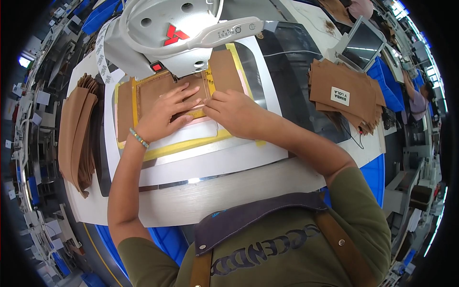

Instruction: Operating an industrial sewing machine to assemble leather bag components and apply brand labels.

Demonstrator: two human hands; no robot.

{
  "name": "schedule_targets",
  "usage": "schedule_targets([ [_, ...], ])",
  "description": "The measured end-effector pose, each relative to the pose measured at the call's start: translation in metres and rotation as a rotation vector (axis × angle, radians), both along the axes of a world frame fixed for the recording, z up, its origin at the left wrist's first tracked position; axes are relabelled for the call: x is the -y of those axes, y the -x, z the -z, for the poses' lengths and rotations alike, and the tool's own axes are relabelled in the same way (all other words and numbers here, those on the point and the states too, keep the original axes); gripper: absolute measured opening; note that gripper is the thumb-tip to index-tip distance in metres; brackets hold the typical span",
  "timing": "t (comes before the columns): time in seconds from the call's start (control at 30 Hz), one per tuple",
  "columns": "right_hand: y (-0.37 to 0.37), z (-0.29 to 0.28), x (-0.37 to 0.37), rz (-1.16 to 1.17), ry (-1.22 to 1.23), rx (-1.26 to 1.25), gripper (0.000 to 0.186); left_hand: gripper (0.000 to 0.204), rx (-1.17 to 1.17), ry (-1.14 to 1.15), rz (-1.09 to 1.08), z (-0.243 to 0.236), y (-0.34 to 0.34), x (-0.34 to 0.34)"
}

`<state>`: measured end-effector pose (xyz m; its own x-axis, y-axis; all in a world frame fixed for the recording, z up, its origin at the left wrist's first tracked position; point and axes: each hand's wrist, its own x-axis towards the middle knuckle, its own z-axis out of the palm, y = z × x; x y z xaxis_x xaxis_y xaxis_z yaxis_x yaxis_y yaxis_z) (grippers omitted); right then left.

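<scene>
My left hand (168, 111) lies flat with its fingers spread on a brown leather-like panel (154, 93), under the head of a white sewing machine (143, 40). My right hand (235, 113) has its fingers curled and pressed together at the panel's right edge, by a yellow strip (209, 79). What its fingertips pinch, if anything, is hidden. Around the panel sits a flat template with yellow-taped edges (179, 147), with another brown piece (224, 71) on its right side. The machine's needle area is partly hidden behind its head.
A stack of folded brown pieces (76, 136) stands at the left. On the right lies a pile of brown panels (322, 88) with a pale label. Behind it are a tilted screen (362, 44) and a blue bin (386, 83). The pale tabletop (210, 198) runs along my front.
</scene>
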<state>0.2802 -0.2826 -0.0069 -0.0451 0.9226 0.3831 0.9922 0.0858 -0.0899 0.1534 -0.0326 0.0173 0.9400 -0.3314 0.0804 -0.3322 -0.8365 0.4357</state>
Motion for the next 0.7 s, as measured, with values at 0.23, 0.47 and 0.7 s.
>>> schedule_targets([
  [0.23,-0.014,0.005,0.000,0.074,-0.134,-0.084,0.026,0.051,0.001,-0.122,-0.023,-0.004,-0.016,-0.006],
  [0.47,-0.029,0.002,0.008,0.153,-0.129,-0.204,0.027,0.045,-0.038,-0.105,-0.180,0.000,-0.027,-0.009],
  [0.7,-0.031,0.007,0.007,0.168,-0.212,-0.244,0.020,0.044,0.088,-0.192,-0.136,0.006,-0.041,-0.018],
])
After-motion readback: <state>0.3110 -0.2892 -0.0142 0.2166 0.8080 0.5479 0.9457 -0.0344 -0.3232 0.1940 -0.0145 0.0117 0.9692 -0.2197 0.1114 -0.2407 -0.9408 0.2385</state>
